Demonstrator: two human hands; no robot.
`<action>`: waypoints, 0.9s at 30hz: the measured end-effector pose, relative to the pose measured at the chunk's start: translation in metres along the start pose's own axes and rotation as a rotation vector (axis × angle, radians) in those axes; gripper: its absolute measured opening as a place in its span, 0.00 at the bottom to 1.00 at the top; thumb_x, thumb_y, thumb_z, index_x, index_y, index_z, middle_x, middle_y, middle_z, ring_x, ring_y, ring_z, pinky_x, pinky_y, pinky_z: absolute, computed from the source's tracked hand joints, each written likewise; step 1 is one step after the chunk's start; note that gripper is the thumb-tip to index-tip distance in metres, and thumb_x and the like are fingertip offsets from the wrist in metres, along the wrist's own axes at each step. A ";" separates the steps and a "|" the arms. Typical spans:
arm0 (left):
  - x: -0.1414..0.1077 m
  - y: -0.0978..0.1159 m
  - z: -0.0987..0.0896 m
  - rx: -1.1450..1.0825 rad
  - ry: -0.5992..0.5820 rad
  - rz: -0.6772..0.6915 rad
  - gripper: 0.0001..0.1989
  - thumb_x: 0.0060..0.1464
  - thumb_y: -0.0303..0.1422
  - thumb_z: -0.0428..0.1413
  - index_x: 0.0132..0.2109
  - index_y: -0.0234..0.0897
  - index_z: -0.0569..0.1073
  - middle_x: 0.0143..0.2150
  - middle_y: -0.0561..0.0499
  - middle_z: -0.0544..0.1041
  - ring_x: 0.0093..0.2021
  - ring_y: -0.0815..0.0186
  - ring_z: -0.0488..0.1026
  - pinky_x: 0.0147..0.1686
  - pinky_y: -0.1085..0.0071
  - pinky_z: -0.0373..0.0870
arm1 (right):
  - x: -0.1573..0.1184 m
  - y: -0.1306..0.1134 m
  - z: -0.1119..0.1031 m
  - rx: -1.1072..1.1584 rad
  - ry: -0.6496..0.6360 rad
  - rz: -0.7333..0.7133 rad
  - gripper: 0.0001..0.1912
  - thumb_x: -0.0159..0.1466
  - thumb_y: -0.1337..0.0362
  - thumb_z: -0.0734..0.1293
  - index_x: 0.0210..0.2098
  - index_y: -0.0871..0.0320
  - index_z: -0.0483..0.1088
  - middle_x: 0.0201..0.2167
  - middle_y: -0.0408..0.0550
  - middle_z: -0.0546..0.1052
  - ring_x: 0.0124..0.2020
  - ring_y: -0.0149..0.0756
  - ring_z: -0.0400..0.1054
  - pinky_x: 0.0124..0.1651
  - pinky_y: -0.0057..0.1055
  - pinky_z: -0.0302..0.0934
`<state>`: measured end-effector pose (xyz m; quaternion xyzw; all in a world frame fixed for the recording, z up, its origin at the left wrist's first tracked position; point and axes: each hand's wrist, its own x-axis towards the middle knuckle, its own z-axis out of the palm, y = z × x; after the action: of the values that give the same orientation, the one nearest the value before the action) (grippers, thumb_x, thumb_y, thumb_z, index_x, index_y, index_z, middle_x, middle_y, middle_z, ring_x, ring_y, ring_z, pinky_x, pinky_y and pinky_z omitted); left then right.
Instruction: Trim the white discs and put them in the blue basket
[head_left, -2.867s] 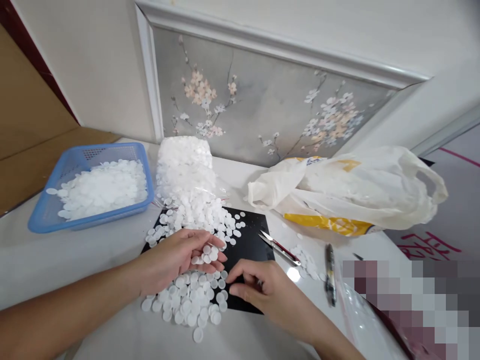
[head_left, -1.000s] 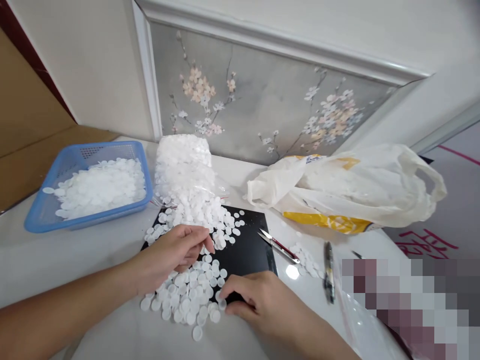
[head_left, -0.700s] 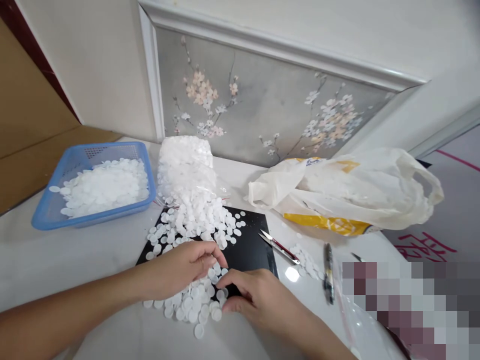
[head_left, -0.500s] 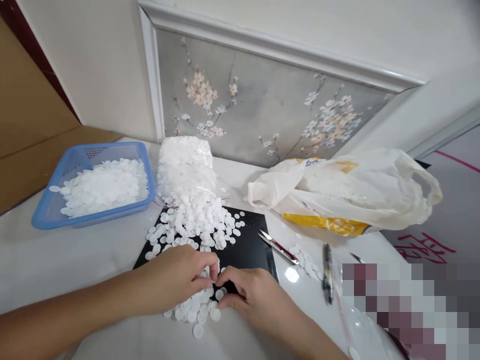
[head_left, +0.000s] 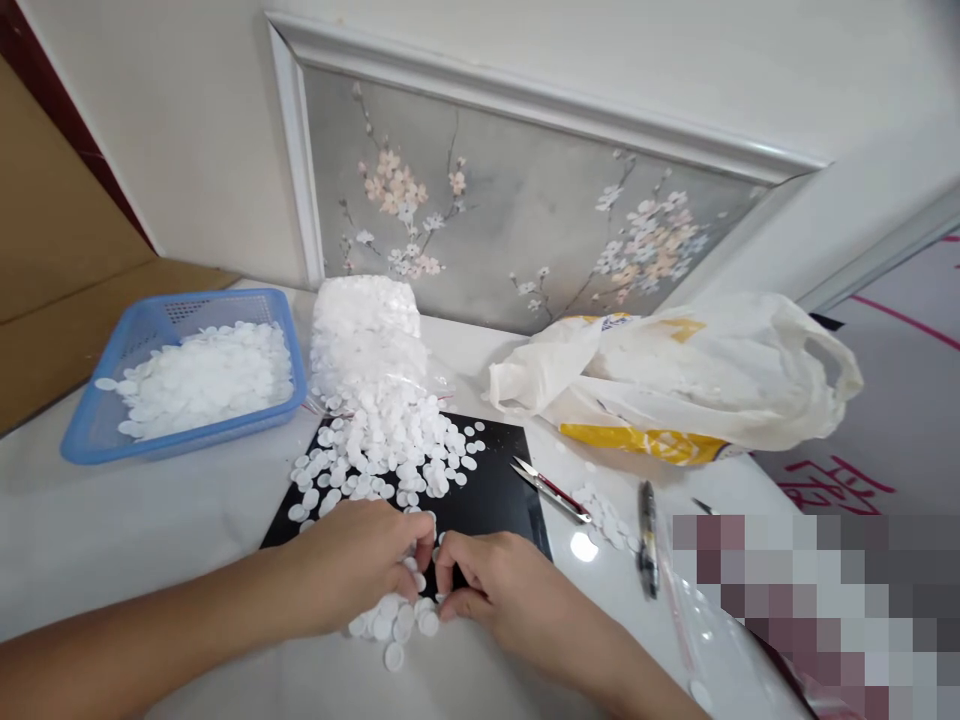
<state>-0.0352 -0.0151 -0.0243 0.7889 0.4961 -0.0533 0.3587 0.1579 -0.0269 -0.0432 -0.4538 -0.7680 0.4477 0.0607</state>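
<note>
Small round white discs (head_left: 397, 440) spill in a loose heap over a black mat (head_left: 495, 500). My left hand (head_left: 367, 565) is closed, its fingers curled down over the discs at the mat's near edge; what its fingertips hold is too small to make out. Facing it, my right hand (head_left: 495, 585) is bent into a pinch, with thumb and forefinger close together by the same discs. Whether a disc sits between those fingertips is unclear. A smaller pile of discs (head_left: 394, 625) lies just below my fingers on the white table.
At left stands a blue basket (head_left: 184, 435) of discs. Behind the heap is a clear plastic bag (head_left: 367, 320) full of discs. To the right lie thread snips (head_left: 551, 490), scattered discs (head_left: 606, 515), a pen (head_left: 649, 540), a white shopping bag (head_left: 675, 375) and a zip bag (head_left: 701, 630).
My left fingers have drawn slightly apart from the right ones, over the discs. The near pile shows less of itself below my left hand. The view has shifted a little.
</note>
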 end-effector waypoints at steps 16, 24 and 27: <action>0.007 -0.011 -0.004 -0.558 0.134 -0.061 0.06 0.44 0.33 0.60 0.26 0.37 0.72 0.19 0.60 0.56 0.22 0.71 0.53 0.22 0.74 0.48 | -0.011 0.013 -0.017 0.510 0.084 0.026 0.09 0.65 0.62 0.60 0.30 0.54 0.54 0.25 0.37 0.65 0.23 0.27 0.51 0.26 0.24 0.48; 0.009 -0.019 -0.011 -0.913 -0.038 -0.012 0.11 0.54 0.40 0.56 0.32 0.37 0.65 0.28 0.55 0.71 0.23 0.74 0.53 0.23 0.75 0.48 | -0.002 0.014 0.000 0.171 0.019 -0.116 0.08 0.59 0.73 0.65 0.34 0.56 0.74 0.31 0.42 0.72 0.30 0.30 0.65 0.34 0.25 0.56; 0.010 -0.019 -0.014 -1.128 -0.085 0.017 0.10 0.55 0.37 0.56 0.33 0.38 0.63 0.25 0.53 0.75 0.19 0.75 0.52 0.21 0.74 0.44 | 0.002 0.014 0.010 0.076 -0.024 -0.191 0.08 0.56 0.76 0.67 0.29 0.57 0.72 0.32 0.43 0.71 0.32 0.31 0.66 0.36 0.24 0.57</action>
<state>-0.0496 0.0058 -0.0276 0.4759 0.4267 0.1914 0.7449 0.1613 -0.0292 -0.0601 -0.3705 -0.7909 0.4742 0.1111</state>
